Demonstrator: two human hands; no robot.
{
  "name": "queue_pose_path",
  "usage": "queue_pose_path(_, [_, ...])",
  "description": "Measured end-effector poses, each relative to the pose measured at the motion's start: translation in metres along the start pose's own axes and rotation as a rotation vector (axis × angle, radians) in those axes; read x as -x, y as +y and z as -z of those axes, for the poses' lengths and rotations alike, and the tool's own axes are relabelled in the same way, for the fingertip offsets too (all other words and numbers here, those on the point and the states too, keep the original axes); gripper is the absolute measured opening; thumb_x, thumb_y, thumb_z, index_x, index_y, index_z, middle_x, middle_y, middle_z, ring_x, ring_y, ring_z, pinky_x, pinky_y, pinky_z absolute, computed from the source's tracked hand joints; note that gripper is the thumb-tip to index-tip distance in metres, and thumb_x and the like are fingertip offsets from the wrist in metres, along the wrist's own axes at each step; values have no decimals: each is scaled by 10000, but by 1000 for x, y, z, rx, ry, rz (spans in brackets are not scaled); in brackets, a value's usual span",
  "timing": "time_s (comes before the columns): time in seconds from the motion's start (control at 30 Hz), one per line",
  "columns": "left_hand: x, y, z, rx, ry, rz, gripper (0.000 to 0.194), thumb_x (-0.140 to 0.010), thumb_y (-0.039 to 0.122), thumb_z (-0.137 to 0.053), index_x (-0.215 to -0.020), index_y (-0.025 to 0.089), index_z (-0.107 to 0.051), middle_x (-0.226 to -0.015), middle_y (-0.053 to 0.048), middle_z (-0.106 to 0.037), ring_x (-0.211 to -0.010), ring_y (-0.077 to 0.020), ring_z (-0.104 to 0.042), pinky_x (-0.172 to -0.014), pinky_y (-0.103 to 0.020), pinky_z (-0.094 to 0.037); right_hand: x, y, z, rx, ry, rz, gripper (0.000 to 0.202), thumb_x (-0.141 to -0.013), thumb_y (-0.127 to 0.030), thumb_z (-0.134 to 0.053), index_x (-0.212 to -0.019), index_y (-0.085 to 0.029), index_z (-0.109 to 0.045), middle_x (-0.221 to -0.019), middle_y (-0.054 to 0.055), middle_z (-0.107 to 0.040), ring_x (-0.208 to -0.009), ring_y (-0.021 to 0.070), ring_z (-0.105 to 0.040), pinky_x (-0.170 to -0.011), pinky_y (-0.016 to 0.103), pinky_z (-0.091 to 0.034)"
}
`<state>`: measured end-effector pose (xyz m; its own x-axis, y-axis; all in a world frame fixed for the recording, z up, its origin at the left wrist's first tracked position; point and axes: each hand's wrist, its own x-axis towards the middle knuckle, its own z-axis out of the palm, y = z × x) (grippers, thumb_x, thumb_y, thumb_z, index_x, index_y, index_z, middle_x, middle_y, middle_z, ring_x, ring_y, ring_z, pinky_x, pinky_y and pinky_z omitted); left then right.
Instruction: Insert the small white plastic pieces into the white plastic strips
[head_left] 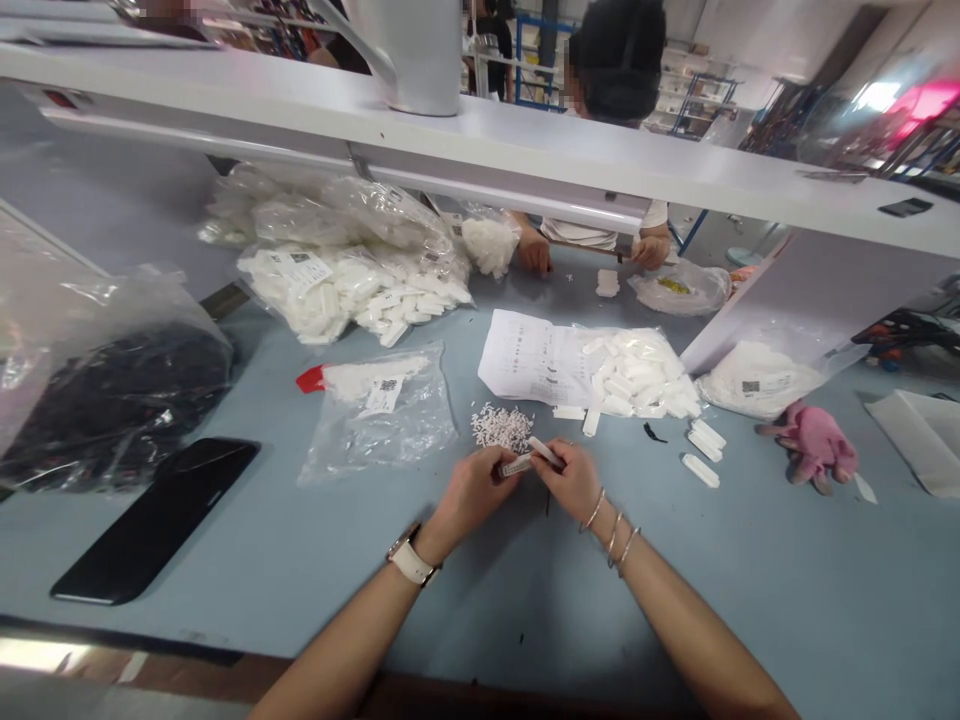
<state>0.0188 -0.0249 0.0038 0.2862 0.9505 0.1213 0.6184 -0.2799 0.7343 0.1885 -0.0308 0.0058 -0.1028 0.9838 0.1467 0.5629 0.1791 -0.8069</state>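
My left hand (480, 487) is closed on a small white plastic piece (516, 465) with a row of marks along it. In my right hand (571, 482) is another slim white plastic piece (545, 452), its end close to the first one; whether the two touch I cannot tell. Just beyond my fingers lies a pile of tiny white parts (501, 426). A thin dark item, partly hidden, shows under my right hand. Several finished-looking white plastic pieces (700, 470) rest on the table to the right.
A paper sheet (525, 355) lies beside a bag of white pieces (641, 375). Larger bags (337, 285) are heaped at the back left. A black phone-shaped slab (157, 520), a clear bag (382, 420) and a pink glove (814, 445) lie around. Opposite, a person works beneath the shelf (525, 150).
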Motion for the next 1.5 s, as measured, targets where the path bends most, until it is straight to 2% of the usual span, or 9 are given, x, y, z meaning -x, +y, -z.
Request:
queue_pose_path(0.5, [2,-1,-3,-11,17,-39,106,-774,262,-556,-733,176,-603,-656,-4,-620,-591,-125,-542,-554,-222,-399,1,-4,-2,121,-3,61,109,-779,-209,-570,-701,-172,-636,-665,-1,-597,-602,115,-527,-596,219,-383])
queue_pose_path(0.83, [2,-4,-6,1,22,-98,92,-776,243,-551,-733,174,-593,-662,-7,-614,-585,-122,-526,-558,-224,-394,3,-4,-2,154,-36,30,107,-781,-202,-573,-718,-168,-653,-673,7,-600,-612,118,-526,-597,227,-377])
queue_pose_path(0.97, [2,-4,-5,14,20,-99,98,-772,256,-564,-741,170,-598,-661,-8,-614,-580,-125,-529,-549,-226,-397,0,0,3,46,-68,1,71,-753,-199,-607,-716,-167,-659,-693,7,-607,-662,128,-544,-638,240,-401])
queue_pose_path(1.03, [2,-4,-5,40,15,-94,98,-766,261,-580,-753,167,-607,-671,-9,-623,-584,-125,-538,-549,-223,-405,-3,3,5,-60,-92,-73,56,-715,-221,-649,-719,-166,-659,-705,3,-615,-675,134,-553,-648,248,-416])
queue_pose_path(1.2, [2,-7,-6,117,15,-135,129,-766,292,-609,-777,164,-623,-697,-9,-647,-599,-126,-561,-548,-214,-417,-7,9,10,-375,-210,-290,302,-609,-346,-738,-843,-170,-665,-761,0,-663,-709,160,-593,-699,288,-462])
queue_pose_path(1.33, [4,-6,-6,169,15,-168,152,-782,310,-612,-789,159,-629,-721,-12,-659,-627,-131,-580,-563,-211,-433,-6,8,9,-528,-243,-325,367,-586,-360,-747,-891,-172,-669,-793,8,-673,-730,162,-610,-718,294,-479])
queue_pose_path(1.5, [5,-4,-5,200,18,-169,154,-790,312,-604,-776,159,-625,-720,-9,-661,-635,-129,-586,-580,-209,-451,-3,3,7,-456,-175,-270,372,-602,-352,-744,-914,-167,-658,-759,6,-663,-637,136,-585,-596,253,-468])
